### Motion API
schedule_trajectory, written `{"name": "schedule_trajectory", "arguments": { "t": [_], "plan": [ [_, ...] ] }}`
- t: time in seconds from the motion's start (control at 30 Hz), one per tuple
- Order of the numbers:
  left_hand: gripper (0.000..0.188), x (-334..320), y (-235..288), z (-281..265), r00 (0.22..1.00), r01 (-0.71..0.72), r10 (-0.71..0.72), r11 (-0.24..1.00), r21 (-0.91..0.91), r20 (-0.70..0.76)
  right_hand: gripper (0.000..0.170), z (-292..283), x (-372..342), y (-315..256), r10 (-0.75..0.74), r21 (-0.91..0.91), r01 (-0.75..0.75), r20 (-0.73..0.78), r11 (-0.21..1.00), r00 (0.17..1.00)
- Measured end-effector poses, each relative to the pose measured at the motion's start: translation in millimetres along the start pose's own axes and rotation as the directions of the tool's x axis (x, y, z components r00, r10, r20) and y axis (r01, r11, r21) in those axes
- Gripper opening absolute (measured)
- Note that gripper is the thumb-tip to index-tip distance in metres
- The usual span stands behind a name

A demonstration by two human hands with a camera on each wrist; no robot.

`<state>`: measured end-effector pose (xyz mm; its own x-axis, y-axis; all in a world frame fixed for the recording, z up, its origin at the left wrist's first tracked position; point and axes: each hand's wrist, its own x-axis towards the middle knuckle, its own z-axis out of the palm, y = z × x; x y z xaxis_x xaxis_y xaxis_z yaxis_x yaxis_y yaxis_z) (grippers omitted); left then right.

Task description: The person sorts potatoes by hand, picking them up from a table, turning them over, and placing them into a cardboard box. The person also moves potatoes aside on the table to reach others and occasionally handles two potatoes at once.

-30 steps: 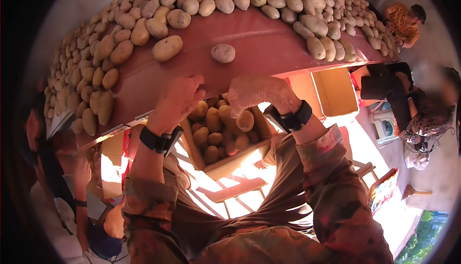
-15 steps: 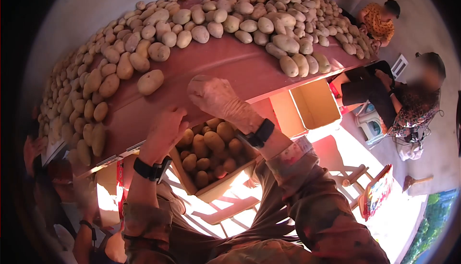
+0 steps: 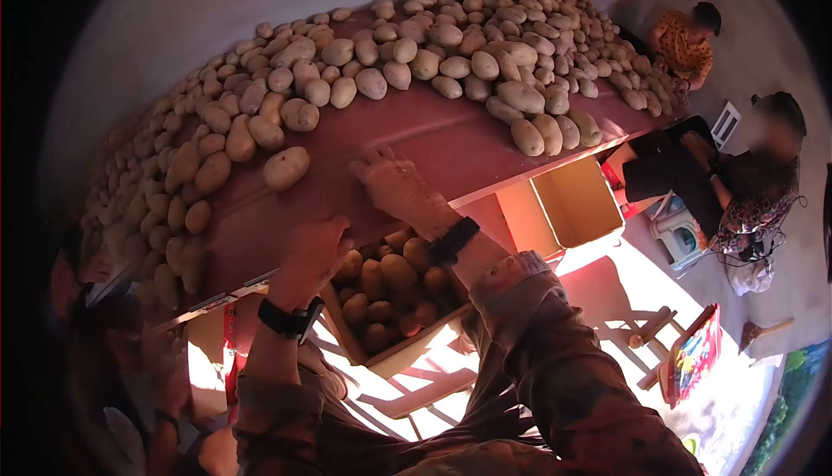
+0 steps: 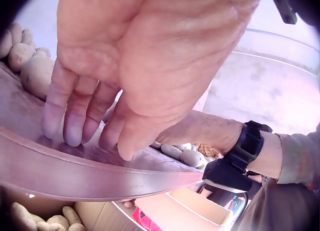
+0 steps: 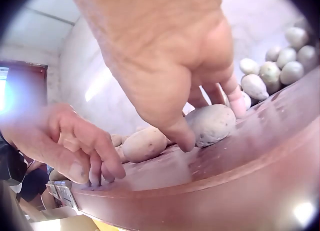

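Note:
My right hand (image 3: 397,188) is over the red tabletop (image 3: 451,129), just behind its front edge. In the right wrist view its thumb and fingers curl round a potato (image 5: 212,125) lying on the table, which the hand hides in the head view. My left hand (image 3: 312,251) is at the table's front edge, loosely bent fingers (image 4: 74,126) down on the surface and nothing in them. Another potato (image 3: 286,168) lies a little beyond, to the left. Below the edge, between my legs, stands a cardboard box (image 3: 399,356) holding several potatoes (image 3: 373,281).
A long heap of potatoes (image 3: 442,38) curves along the table's far side and left end. An open cardboard box (image 3: 576,203) stands under the edge to the right. People sit at the right, one in a patterned orange shirt (image 3: 683,43); another person's arm (image 3: 173,381) shows lower left.
My right hand has moved left from above the box onto the tabletop, over the lone potato. The potato seen under that hand is out of sight. My left hand stays by the edge.

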<state>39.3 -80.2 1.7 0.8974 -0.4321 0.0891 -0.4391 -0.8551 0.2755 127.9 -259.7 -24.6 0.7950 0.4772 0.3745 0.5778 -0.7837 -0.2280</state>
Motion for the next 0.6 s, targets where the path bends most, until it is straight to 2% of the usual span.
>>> {"name": "schedule_trajectory", "arguments": {
  "t": [0.03,0.1,0.23,0.3,0.33,0.4,0.43,0.5,0.53,0.6],
  "plan": [
    [0.02,-1.6,2.1,-2.2,1.0,0.03,-0.03,0.999,0.012,-0.005,0.038,-4.8,2.2,-1.7,0.068,0.003,-0.068,0.088,0.998,0.994],
    [0.025,-3.7,2.5,-7.0,1.0,0.005,-0.004,1.0,-0.028,0.013,0.036,-12.6,2.0,-1.1,0.11,0.035,-0.118,0.18,0.992,0.977],
    [0.023,-7.0,-6.5,-5.2,0.998,-0.01,0.004,0.994,-0.105,-0.056,0.034,-39.0,-9.7,-5.0,-0.007,0.141,-0.028,0.245,0.99,0.969],
    [0.017,-3.9,-15.8,0.9,0.999,0.039,-0.04,0.979,-0.202,0.0,0.031,-53.0,-11.0,-9.3,0.058,0.254,-0.226,0.536,0.941,0.842],
    [0.017,-6.0,-16.2,1.2,0.998,0.059,-0.056,0.974,-0.218,0.021,0.031,-61.1,-15.8,-13.9,0.053,0.259,-0.235,0.56,0.937,0.827],
    [0.016,-5.4,-15.8,-9.0,0.998,0.063,-0.065,0.972,-0.226,-0.004,0.028,-73.1,-22.1,-17.9,-0.021,0.431,-0.378,0.681,0.819,0.732],
    [0.016,-6.1,-15.7,-11.0,0.997,0.073,-0.071,0.969,-0.237,0.013,0.028,-66.8,-26.2,-14.7,-0.021,0.43,-0.392,0.695,0.813,0.719],
    [0.018,-6.5,-16.8,-13.6,0.996,0.086,-0.072,0.953,-0.291,0.061,0.027,-54.5,-32.4,-8.4,-0.174,0.589,-0.403,0.689,0.701,0.704],
    [0.018,-6.9,-17.6,-12.3,0.995,0.094,-0.077,0.95,-0.296,0.07,0.027,-56.6,-35.2,-10.8,-0.176,0.589,-0.411,0.695,0.696,0.697],
    [0.018,-5.9,-20.1,-11.4,0.998,0.062,-0.052,0.96,-0.273,0.046,0.028,-63.3,-37.3,-14.6,-0.209,0.511,-0.372,0.763,0.775,0.612]
  ]
}}
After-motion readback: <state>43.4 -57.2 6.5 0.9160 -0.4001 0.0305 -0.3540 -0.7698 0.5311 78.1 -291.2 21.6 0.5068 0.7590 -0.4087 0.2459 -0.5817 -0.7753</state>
